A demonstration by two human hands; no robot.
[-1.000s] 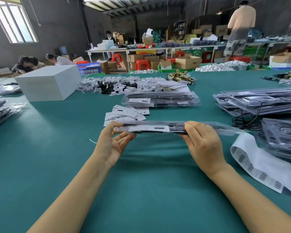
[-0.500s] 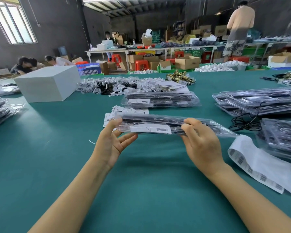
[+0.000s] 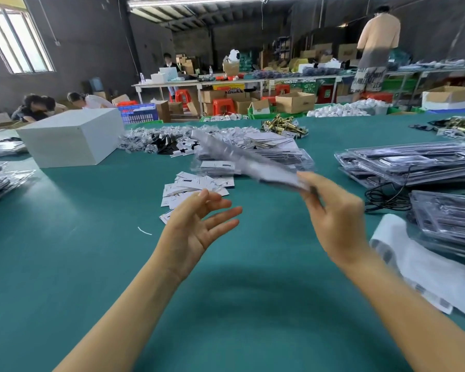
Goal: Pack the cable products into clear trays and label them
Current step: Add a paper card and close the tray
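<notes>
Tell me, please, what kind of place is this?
Probably a packing workshop or warehouse: stacks of clear trays on a green table, cardboard boxes behind, and a barcode label roll.

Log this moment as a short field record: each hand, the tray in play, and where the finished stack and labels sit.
left hand: open, palm up, touching nothing
right hand: grips one end of the packed clear tray
tray state: lifted off the green table, tilted, motion-blurred
finished tray stack: on the table behind the held tray
loose labels: scattered ahead of the left hand
label roll strip: lies right of the right hand
</notes>
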